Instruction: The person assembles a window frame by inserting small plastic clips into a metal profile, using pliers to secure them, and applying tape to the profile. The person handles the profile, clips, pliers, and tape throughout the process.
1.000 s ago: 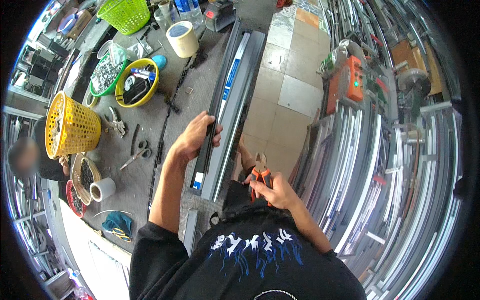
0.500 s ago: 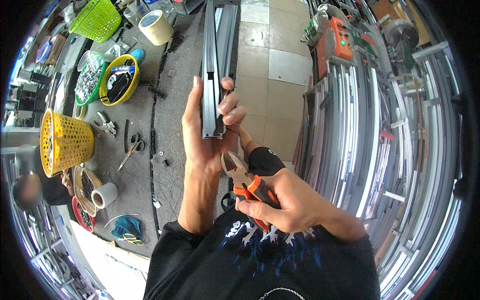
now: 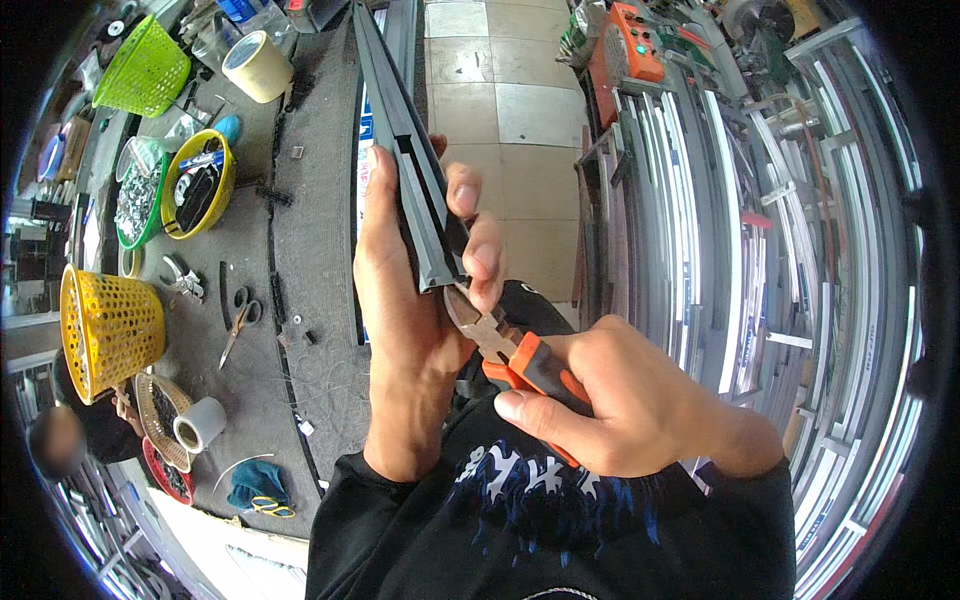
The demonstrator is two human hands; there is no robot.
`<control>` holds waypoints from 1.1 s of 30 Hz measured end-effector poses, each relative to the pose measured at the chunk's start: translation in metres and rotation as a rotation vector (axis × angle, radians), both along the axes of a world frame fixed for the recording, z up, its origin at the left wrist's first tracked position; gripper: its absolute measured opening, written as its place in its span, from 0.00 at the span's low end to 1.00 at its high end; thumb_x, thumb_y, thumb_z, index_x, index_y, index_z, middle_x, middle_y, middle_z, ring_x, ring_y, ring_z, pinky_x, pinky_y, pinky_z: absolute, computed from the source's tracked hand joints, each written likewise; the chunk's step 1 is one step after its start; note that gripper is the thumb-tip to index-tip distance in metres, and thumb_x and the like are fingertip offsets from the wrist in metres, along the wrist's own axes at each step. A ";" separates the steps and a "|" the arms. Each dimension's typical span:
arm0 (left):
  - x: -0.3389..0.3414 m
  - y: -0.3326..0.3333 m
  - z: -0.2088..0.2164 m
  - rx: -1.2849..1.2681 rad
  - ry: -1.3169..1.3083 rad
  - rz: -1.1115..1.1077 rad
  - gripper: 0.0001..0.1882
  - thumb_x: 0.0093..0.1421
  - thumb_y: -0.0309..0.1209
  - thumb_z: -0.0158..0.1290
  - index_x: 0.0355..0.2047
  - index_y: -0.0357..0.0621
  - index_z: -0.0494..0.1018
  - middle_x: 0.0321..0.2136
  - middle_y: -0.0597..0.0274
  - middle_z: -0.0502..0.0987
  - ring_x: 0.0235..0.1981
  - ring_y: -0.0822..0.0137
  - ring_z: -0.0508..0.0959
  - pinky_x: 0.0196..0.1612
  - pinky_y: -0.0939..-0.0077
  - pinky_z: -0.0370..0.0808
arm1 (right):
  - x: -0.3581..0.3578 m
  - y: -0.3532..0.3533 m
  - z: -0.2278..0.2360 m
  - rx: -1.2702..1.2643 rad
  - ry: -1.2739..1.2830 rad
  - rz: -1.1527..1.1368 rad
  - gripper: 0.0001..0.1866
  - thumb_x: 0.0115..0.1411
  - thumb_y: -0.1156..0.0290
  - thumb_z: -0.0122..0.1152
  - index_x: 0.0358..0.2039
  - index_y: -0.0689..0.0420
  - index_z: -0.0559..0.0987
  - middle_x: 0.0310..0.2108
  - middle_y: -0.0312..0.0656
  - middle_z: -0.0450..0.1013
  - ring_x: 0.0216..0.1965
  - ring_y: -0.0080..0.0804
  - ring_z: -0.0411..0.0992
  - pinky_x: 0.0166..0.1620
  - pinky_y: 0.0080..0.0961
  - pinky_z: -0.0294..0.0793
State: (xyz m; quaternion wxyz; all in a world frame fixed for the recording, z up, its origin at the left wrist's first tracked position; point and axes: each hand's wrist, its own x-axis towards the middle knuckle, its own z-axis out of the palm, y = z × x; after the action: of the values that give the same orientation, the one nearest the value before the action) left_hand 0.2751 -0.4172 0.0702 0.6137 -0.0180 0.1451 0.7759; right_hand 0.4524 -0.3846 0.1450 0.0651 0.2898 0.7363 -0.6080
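My left hand (image 3: 410, 310) is wrapped around a long grey metal profile (image 3: 420, 205). The thumb lies along its left side and the fingers curl round the right, with the near end over the palm. In my right hand (image 3: 630, 395) is a pair of diagonal cutting pliers (image 3: 535, 362) with orange and black handles. Their jaws lie at the near end of the profile, close to my left fingertips. Whether the jaws grip a part of it, I cannot tell.
The carpeted bench on the left bears scissors (image 3: 237, 325), another pair of pliers (image 3: 184, 278), a yellow basket (image 3: 112, 330), a yellow bowl (image 3: 228, 190) and a tape roll (image 3: 258, 67). A person (image 3: 98, 420) is at the far left. Racked metal bars (image 3: 690, 260) line the right.
The profile has tilted, its far end swinging left. The pliers' jaws have come up to its near end. My view has shifted slightly to the right.
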 end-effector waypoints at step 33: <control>0.039 0.022 -0.026 -0.091 0.234 0.046 0.27 0.80 0.55 0.36 0.53 0.41 0.65 0.29 0.59 0.69 0.11 0.68 0.67 0.08 0.75 0.63 | 0.016 -0.032 -0.050 0.130 0.163 -0.362 0.21 0.72 0.55 0.57 0.42 0.65 0.81 0.24 0.59 0.76 0.25 0.57 0.78 0.34 0.49 0.74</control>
State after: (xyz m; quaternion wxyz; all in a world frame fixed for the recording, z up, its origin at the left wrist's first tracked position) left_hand 0.3146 -0.3956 0.0438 0.5733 0.0416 0.2504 0.7791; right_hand 0.4686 -0.4166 0.0951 -0.1240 0.3706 0.7128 -0.5824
